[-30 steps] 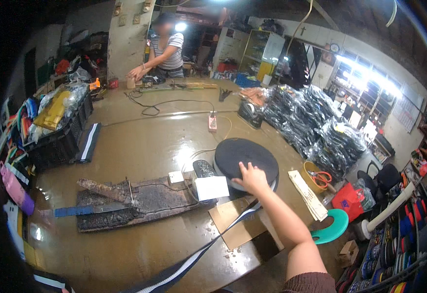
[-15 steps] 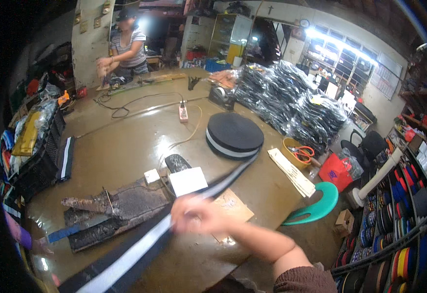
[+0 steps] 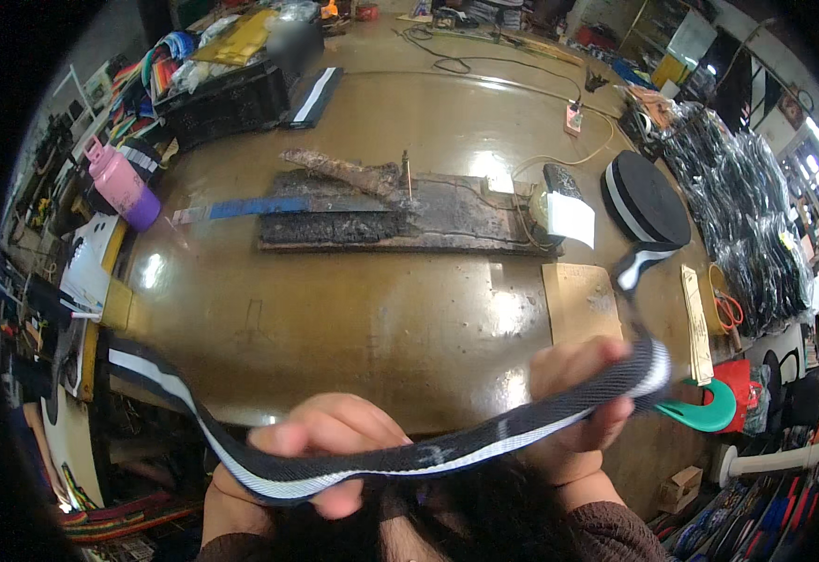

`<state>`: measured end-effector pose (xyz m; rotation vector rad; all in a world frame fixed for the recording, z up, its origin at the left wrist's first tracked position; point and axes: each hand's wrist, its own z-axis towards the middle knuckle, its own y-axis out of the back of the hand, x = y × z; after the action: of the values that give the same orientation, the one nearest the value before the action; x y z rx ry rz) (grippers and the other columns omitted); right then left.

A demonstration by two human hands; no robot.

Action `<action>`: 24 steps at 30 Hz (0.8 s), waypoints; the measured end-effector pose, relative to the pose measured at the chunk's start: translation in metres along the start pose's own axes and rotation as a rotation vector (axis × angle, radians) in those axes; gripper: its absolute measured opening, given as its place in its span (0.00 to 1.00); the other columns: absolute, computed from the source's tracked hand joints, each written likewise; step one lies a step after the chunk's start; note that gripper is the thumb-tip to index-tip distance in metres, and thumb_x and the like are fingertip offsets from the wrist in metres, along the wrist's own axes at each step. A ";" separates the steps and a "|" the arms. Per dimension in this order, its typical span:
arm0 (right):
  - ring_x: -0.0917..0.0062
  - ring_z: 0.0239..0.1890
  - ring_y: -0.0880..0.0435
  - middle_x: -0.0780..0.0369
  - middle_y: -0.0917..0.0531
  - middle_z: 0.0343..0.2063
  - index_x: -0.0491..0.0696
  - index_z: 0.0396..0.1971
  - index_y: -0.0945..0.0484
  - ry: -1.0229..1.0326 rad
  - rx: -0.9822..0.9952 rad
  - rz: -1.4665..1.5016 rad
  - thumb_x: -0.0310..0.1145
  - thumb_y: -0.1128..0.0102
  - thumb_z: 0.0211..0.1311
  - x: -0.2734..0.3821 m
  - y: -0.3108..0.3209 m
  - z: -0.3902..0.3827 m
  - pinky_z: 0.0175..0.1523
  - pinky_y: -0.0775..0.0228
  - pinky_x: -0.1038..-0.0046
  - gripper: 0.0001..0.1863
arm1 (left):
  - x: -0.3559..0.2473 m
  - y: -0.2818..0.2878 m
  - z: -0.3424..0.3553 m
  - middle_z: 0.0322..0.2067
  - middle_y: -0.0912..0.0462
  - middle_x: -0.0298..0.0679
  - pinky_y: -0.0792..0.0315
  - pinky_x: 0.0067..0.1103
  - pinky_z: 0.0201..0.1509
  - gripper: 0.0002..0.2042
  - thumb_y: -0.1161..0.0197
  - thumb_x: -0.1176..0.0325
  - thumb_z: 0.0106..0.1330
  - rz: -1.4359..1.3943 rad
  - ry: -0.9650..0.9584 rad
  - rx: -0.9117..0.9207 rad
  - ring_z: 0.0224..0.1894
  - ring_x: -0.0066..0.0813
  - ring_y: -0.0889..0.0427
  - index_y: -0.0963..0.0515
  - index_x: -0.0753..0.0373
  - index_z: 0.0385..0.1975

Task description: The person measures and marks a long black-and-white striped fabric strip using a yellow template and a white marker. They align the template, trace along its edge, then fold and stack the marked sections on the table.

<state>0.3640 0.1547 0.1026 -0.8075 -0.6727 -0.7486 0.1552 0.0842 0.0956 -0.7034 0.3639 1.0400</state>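
A black webbing strap (image 3: pixel 447 450) with a white lengthwise stripe runs across in front of me, sagging between my two hands. My left hand (image 3: pixel 330 429) pinches it, thumb above and fingertips showing below. On the other side, my right hand (image 3: pixel 569 379) grips the strap where it bends around the fingers. From there a twisted length leads back to a large flat roll of the same webbing (image 3: pixel 648 199) on the table's right. Past my left hand, the strap's other end (image 3: pixel 142 361) reaches out over the table's near left edge.
A dark, worn wooden board (image 3: pixel 466 220) with an upright metal rod (image 3: pixel 407 178) lies mid-table, a blue strip (image 3: pixel 255 206) at its left. Brown cardboard (image 3: pixel 580 298) lies before the roll. A pink-purple bottle (image 3: pixel 124 183), black crate (image 3: pixel 227 110) and plastic-wrapped stacks (image 3: pixel 747 201) flank the table.
My view has swung down and left. My left hand has come into sight, holding the strap. The right hand now holds the webbing raised near me, with slack toward the roll.
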 end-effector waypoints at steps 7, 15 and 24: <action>0.85 0.32 0.25 0.68 0.22 0.31 0.44 0.39 0.23 -0.020 -0.287 -0.412 0.43 0.40 0.63 -0.033 0.013 0.115 0.35 0.31 0.82 0.16 | 0.070 0.103 0.070 0.46 0.23 0.38 0.32 0.24 0.53 0.18 0.42 0.60 0.67 1.058 0.422 -0.640 0.48 0.25 0.25 0.27 0.66 0.51; 0.76 0.27 0.24 0.62 0.21 0.25 0.39 0.31 0.23 -0.198 -0.204 -0.770 0.42 0.38 0.60 -0.193 0.077 0.180 0.34 0.34 0.75 0.18 | 0.165 0.202 0.090 0.29 0.16 0.44 0.27 0.28 0.38 0.19 0.41 0.55 0.65 1.205 0.356 -0.482 0.31 0.38 0.18 0.21 0.69 0.31; 0.73 0.33 0.22 0.60 0.20 0.30 0.37 0.35 0.25 -0.362 -0.297 -0.688 0.38 0.38 0.60 -0.216 0.085 0.164 0.42 0.30 0.71 0.17 | 0.176 0.222 0.073 0.31 0.16 0.44 0.27 0.28 0.41 0.17 0.41 0.56 0.65 1.231 0.351 -0.431 0.34 0.40 0.18 0.21 0.68 0.32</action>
<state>0.2709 0.3987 -0.0094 -1.0044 -1.2134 -1.3637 0.0398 0.3203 -0.0335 -1.0769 0.9558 2.2053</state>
